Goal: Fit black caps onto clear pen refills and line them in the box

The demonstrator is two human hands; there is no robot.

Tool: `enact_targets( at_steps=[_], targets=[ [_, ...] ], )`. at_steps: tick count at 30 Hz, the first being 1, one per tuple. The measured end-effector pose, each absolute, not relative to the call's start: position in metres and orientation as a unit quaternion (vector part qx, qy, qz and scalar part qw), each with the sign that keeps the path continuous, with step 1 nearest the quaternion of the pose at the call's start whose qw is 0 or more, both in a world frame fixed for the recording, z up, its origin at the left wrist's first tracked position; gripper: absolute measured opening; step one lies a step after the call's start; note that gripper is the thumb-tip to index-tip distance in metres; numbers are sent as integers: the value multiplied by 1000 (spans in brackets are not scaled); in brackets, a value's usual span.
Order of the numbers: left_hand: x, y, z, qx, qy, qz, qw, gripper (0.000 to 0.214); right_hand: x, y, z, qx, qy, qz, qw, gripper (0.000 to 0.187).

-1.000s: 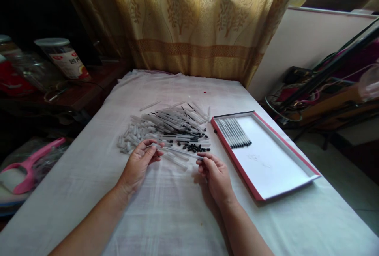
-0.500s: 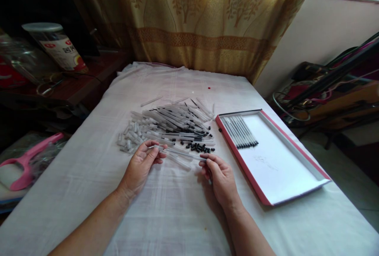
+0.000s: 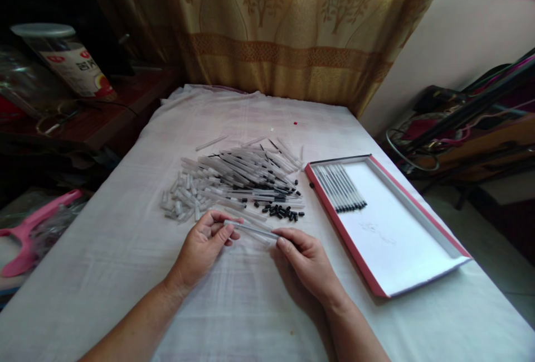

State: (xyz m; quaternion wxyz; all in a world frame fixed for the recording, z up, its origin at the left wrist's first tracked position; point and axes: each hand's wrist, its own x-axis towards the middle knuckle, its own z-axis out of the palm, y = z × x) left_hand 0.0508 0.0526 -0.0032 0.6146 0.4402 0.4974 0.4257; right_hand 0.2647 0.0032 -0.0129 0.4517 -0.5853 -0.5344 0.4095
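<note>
A slim translucent pen [image 3: 253, 228] with a dark line inside it is held level between my two hands. My left hand [image 3: 203, 247] pinches its left end between thumb and fingers. At the other end, my right hand [image 3: 308, 259] is closed on the pen, its fingertips hiding that tip. Just beyond them lies a heap of clear pen barrels [image 3: 246, 167] mixed with dark refills. Small black plugs [image 3: 284, 212] are scattered at the heap's right front, and clear pen caps [image 3: 181, 197] are piled on its left.
A shallow red-edged box lid [image 3: 388, 289] on the right holds a row of pens [image 3: 339, 188]. White cloth [image 3: 125, 250] covers the table. A jar [image 3: 71, 63] stands on a dark side cabinet at left, above a pink-handled tool [image 3: 35, 228]. A curtain [image 3: 284, 27] hangs behind.
My hands have come closer together, and less of the pen shows between them. Both hands appear slightly lower in the view, which has shifted a little.
</note>
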Motion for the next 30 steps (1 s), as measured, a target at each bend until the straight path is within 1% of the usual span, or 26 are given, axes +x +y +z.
enact_targets(
  at_steps=[6, 17, 27, 30],
  targets=[
    [52, 54, -3, 428, 505, 416, 624, 51, 267, 3, -16, -570, -593, 372, 431, 21],
    [48, 53, 0, 443, 498, 370, 647, 51, 273, 3, -18, -548, -632, 352, 420, 21],
    [51, 58, -3, 456, 490, 399, 626, 47, 267, 4, -17, -565, -638, 317, 415, 21],
    [53, 59, -1, 456, 498, 416, 610, 50, 264, 2, -9, -571, -641, 284, 426, 20]
  ],
)
